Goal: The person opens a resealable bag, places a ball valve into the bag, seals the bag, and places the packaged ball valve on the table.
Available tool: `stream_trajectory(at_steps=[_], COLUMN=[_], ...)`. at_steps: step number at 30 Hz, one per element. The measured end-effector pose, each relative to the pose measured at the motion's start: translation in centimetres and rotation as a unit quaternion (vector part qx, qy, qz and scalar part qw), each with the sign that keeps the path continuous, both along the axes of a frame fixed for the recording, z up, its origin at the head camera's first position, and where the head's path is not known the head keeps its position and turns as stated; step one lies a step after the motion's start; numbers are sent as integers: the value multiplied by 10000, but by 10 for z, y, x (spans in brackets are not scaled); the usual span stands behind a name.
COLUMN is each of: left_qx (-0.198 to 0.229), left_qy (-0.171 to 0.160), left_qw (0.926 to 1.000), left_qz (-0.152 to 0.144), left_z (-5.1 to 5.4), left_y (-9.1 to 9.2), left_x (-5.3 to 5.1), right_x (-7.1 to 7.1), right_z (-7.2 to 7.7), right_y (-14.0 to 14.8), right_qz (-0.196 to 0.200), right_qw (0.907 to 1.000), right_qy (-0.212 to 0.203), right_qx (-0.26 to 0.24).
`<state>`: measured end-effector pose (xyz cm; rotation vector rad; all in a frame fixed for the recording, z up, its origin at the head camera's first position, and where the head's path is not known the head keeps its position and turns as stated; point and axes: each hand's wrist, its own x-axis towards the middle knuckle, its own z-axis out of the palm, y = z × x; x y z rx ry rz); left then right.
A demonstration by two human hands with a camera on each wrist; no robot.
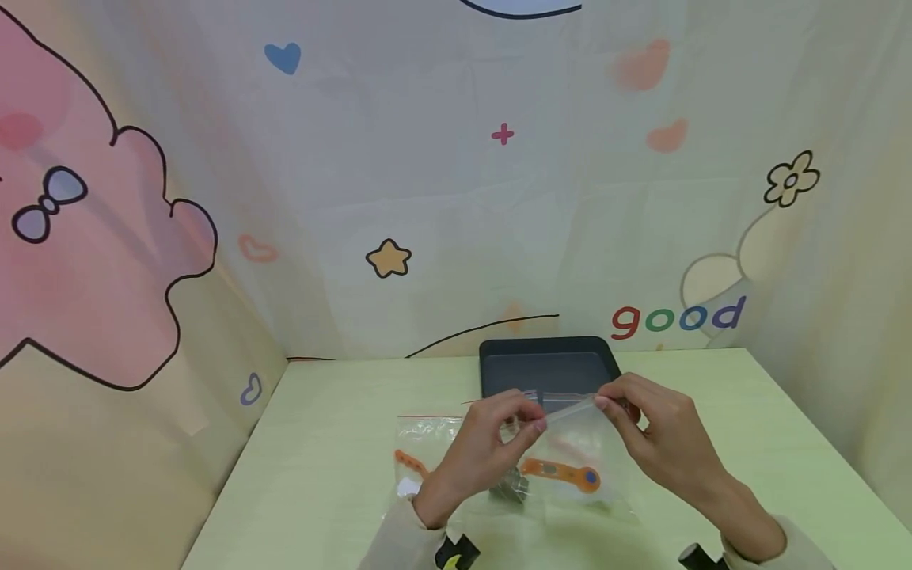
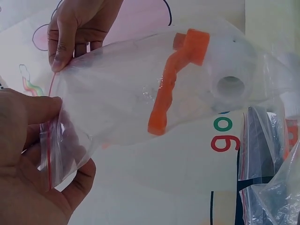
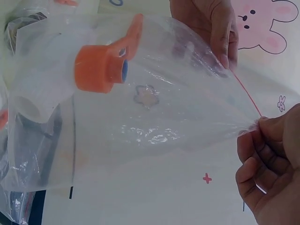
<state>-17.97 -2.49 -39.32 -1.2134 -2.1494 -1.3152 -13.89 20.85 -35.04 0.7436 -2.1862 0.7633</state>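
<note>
A clear zip bag [image 1: 570,431] with a red line along its top hangs between my two hands. My left hand [image 1: 484,443] pinches the left part of its zip edge, and my right hand [image 1: 666,435] pinches the right corner. Inside lies an orange handle-like part [image 1: 563,473] with a round socket end and a blue centre. Beside it in the bag is a white rounded piece [image 2: 229,61] with a round hole. From the right wrist view, the orange part [image 3: 96,70] sits near the bag's bottom, away from my fingers [image 3: 248,171].
Another clear bag [image 1: 427,431] lies on the pale table [image 1: 328,443] to the left, with an orange piece [image 1: 409,461] and something white in it. A dark item [image 1: 509,487] in plastic is below my left hand. Behind stands a black tray [image 1: 549,368] with bags at its front.
</note>
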Motion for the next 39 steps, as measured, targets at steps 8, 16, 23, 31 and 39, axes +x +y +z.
stream_trajectory(at_steps=[8,16,23,31,39], left_qx=[-431,-442,-212,-246,-595], left_qy=[-451,-523,-494,-491,-370], left_qw=[9979,9974,9982,9983,9975], left_qz=[145,239,257,200,-94], left_z=[-4,-18,-17,-5,-2], left_y=[-5,-18,-12,13,49], left_x=[1,-6,-8,-8,-2], right_x=[0,1,0,4,15], right_z=[-2,3,1,-9,-29], right_y=[12,26,35,59,91], right_qz=[-180,-361,-417,-1121,-1660], right_qw=[9996,9989,9985,9933,9840], right_qy=[190,279,344,153,-142], right_qx=[51,73,20,-246,-639])
